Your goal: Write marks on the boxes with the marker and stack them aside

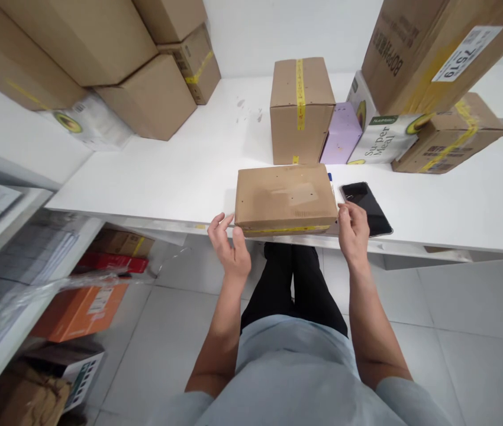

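Observation:
A brown cardboard box (pixel 284 192) lies at the front edge of the white table, directly before me. Yellow tape runs along its near side, and a patch of clear tape shows on top. My left hand (pixel 230 248) is at the box's near left corner, fingers apart and not wrapped around it. At the right end is my right hand (pixel 352 228), its fingers curled in and the thumb against them, close to the box's edge. Whether anything is inside those fingers is hidden. Just beyond the right hand lies a black smartphone (pixel 367 208). A small blue object (pixel 330 177) peeks out behind the box.
Behind stand a taped carton (pixel 300 133), a purple box (pixel 341 135), a white Super Meal box (pixel 384 142) and a large carton (pixel 429 53). More cartons (pixel 145 97) are stacked at left. Below left are a shelf (pixel 16 284) and an orange box (pixel 78 310).

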Available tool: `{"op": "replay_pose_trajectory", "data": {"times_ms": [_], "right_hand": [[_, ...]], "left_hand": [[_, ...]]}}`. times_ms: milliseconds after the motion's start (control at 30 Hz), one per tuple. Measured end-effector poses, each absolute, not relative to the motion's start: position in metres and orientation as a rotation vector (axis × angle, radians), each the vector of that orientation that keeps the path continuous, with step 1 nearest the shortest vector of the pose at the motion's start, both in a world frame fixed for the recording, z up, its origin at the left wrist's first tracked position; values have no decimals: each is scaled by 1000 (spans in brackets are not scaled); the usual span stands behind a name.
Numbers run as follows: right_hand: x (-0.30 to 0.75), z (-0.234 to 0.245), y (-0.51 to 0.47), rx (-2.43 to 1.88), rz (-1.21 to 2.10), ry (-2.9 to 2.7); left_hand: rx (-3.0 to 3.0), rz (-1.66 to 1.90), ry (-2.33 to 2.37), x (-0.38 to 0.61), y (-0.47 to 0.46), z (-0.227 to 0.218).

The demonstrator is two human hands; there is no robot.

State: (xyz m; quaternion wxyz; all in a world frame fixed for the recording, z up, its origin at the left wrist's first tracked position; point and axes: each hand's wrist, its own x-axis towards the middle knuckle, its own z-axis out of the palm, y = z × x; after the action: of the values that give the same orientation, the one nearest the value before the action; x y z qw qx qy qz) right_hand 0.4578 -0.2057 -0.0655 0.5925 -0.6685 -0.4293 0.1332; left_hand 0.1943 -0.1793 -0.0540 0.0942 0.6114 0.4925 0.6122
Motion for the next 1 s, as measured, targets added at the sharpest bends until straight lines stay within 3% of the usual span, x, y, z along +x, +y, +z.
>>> {"op": "replay_pose_trajectory", "data": {"times_ms": [200, 500, 767, 900, 1000], "right_hand": [[480, -75, -161, -1703, 249, -1116], [475, -77, -138, -1889, 354, -1100], [495, -69, -141, -1421, 483, -734], [500, -36, -157, -950, 709, -494], [487, -1, -169, -795, 670, -438]], "left_hand": [[2133, 1794, 1354, 219, -184, -39], [2159, 1580, 1441, 226, -180, -35], [2134, 1535, 1508, 228, -185, -36], [2187, 1528, 1591, 231, -187, -37], [2256, 1418, 1726, 233, -189, -34]]}}
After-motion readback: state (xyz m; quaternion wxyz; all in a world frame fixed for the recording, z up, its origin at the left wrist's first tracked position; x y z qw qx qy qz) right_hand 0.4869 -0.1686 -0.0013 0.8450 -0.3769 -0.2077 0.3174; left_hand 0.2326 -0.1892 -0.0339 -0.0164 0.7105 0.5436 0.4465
